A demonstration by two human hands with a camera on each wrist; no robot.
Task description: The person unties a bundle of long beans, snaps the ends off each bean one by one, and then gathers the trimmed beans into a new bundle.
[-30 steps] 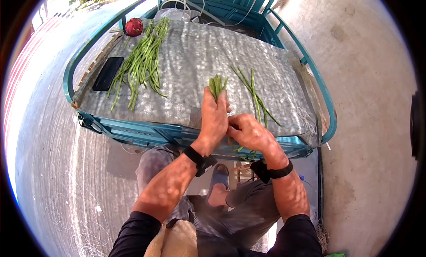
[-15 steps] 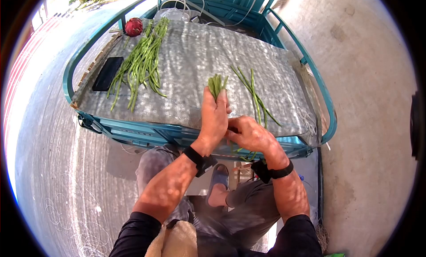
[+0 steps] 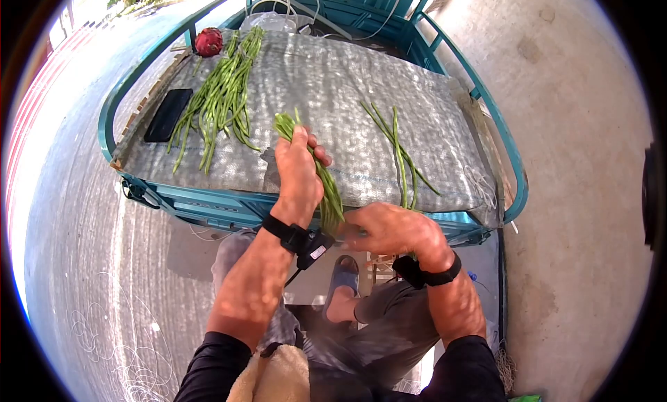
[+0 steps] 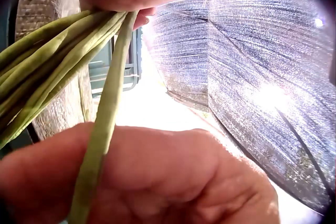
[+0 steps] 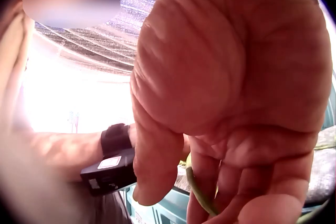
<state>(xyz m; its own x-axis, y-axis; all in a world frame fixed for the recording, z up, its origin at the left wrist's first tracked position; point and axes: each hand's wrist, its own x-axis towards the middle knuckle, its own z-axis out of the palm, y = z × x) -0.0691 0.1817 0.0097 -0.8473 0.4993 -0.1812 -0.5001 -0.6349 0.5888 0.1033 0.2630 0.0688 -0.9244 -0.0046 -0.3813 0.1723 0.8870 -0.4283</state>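
Note:
My left hand [image 3: 300, 173] grips a bunch of green long beans [image 3: 328, 193] over the cart's front edge. Cut or gathered ends stick out above the thumb, and the rest slants down toward my right hand [image 3: 399, 232]. In the left wrist view, the beans [image 4: 47, 71] fan out to the left, while a single bean [image 4: 107, 108] runs down across a hand. Slightly blurred in the head view, my right hand is at the bunch's lower end. In the right wrist view, a thin green bean [image 5: 198, 190] bends in among its curled fingers, partly hidden.
A larger pile of long beans [image 3: 219, 100] lies at left on the grey woven cover [image 3: 319, 75], beside a black phone [image 3: 168, 116] and a dragon fruit [image 3: 208, 42]. A few loose beans [image 3: 397, 148] lie at right. Teal rails [image 3: 501, 134] border the cart.
My left hand has moved left and turned, baring the bunch's length below it. My right hand has come slightly down and apart from the left palm. The things on the cover stay put.

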